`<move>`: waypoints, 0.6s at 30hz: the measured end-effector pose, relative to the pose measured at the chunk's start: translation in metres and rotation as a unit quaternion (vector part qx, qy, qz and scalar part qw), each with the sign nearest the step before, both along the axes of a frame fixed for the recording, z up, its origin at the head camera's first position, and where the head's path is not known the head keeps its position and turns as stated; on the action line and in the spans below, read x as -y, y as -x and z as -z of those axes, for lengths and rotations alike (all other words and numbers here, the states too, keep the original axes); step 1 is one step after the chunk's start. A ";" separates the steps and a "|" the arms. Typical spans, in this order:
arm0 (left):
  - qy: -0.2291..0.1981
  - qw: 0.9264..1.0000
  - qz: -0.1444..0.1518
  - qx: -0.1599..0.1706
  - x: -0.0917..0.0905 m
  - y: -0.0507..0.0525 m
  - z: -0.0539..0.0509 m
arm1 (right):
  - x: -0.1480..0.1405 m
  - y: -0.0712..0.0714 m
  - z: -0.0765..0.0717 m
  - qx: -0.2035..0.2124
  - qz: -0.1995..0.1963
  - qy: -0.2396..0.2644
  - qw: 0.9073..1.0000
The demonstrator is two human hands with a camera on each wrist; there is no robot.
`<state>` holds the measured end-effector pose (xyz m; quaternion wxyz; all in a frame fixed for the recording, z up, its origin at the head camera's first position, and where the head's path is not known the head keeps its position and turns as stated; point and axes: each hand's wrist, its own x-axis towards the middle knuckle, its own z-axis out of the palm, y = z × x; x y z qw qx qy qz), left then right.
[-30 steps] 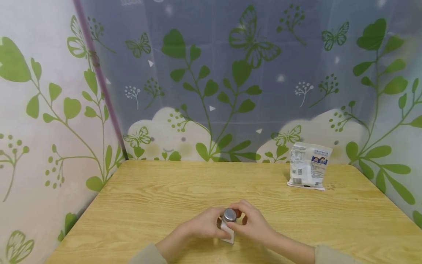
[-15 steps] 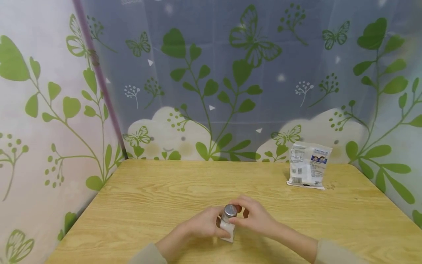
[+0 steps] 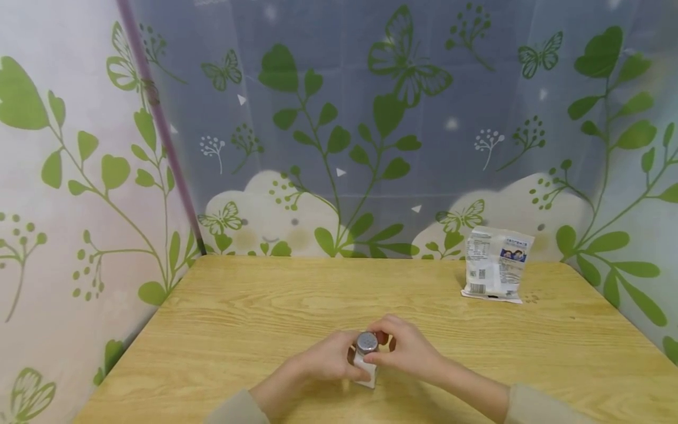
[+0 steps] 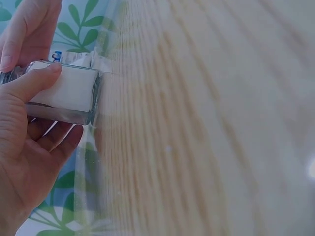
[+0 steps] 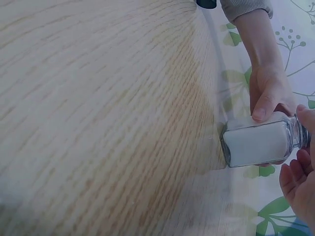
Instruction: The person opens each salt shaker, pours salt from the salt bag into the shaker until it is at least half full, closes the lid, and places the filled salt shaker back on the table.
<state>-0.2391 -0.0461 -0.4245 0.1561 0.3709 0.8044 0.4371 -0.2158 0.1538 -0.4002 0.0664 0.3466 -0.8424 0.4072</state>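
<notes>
A square glass salt shaker (image 3: pixel 366 371), with white grains inside, stands near the front of the table in the head view. Its round metal cap (image 3: pixel 367 342) shows small holes in the top. My left hand (image 3: pixel 329 356) grips the glass body, thumb across one face, as the left wrist view of the shaker (image 4: pixel 69 91) shows. Thumb and fingers of my right hand (image 3: pixel 412 354) pinch the cap from the right side. Seen from the right wrist, the white contents nearly fill the glass shaker (image 5: pixel 258 145). The far side of the cap is partly hidden by fingers.
A white printed packet (image 3: pixel 495 268) stands at the back right of the wood-grain table (image 3: pixel 296 294). Patterned cloth (image 3: pixel 339 129) hangs behind and at both sides. A dark round object (image 5: pixel 206 3) shows at the top edge of the right wrist view.
The cap's top looked smooth and shiny earlier; its holes now show. My right hand's fingers have shifted slightly at the cap. My left hand keeps its hold on the glass.
</notes>
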 end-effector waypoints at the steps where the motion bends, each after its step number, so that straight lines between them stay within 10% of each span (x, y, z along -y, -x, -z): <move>1: 0.000 1.000 0.000 0.002 0.000 0.000 0.000 | 0.000 0.000 0.000 -0.002 0.002 0.002 1.000; 18: 0.007 1.000 -0.011 -0.003 -0.001 -0.001 -0.001 | 0.004 -0.010 0.011 0.025 0.046 0.063 0.997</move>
